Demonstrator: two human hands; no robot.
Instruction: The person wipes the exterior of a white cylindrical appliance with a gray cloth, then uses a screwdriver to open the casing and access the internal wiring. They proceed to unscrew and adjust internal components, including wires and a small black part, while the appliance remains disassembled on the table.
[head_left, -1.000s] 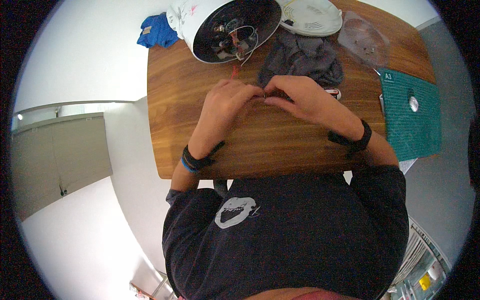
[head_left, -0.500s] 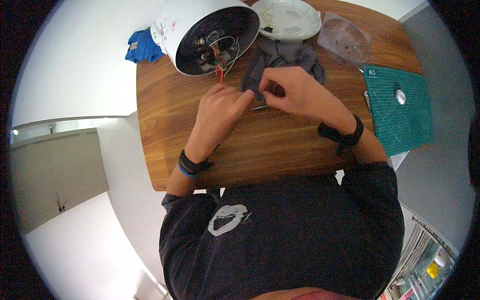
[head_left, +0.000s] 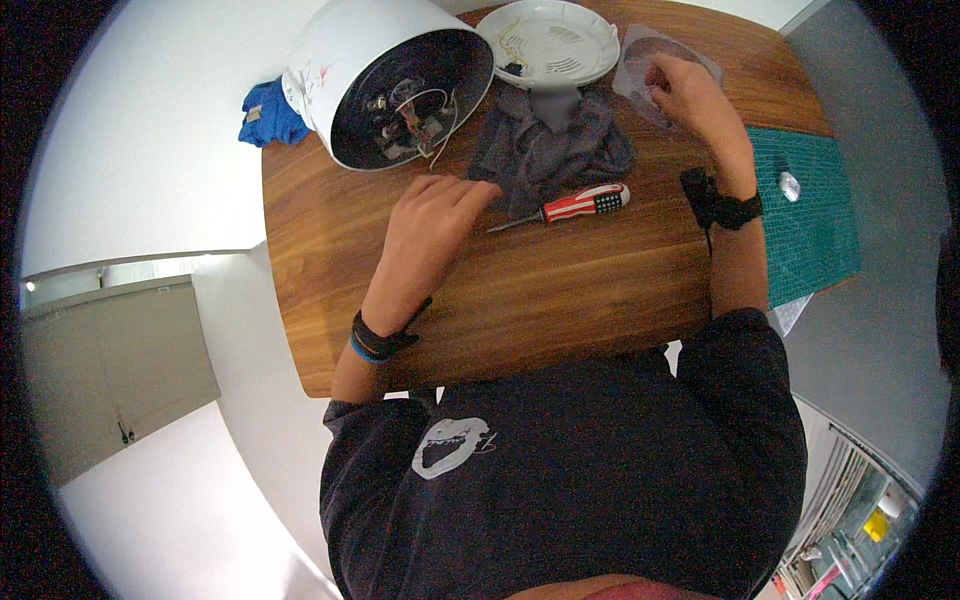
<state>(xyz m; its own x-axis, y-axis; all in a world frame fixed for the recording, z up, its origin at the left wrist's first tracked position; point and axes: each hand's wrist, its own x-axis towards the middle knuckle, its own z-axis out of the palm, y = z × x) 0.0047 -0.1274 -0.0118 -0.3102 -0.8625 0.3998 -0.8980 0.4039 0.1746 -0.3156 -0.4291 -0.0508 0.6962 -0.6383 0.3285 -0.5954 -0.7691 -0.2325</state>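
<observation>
My left hand (head_left: pixel 428 225) rests over the wooden table, its fingers bent and pressed together; whatever may be in them is hidden. Over the clear plastic dish (head_left: pixel 640 50) at the far right is my right hand (head_left: pixel 695 100), thumb and fingers drawn into a pinch, their contents too small to make out. Between the hands lies a screwdriver (head_left: pixel 590 202) with a red and white handle, its tip pointing left, beside a crumpled dark grey cloth (head_left: pixel 540 150). A white appliance housing (head_left: pixel 340 60) lies tilted behind my left hand, its open underside showing wires and electrical parts.
A white round vented cover (head_left: pixel 560 40) sits at the back, next to the housing. At the right lies a green cutting mat (head_left: pixel 805 230) with a small shiny piece (head_left: pixel 789 186) on it. A blue cloth (head_left: pixel 270 115) is at the table's left edge.
My right hand has moved away from the left, right and back to the plastic dish. The screwdriver is now uncovered. My left hand has stayed nearly in place.
</observation>
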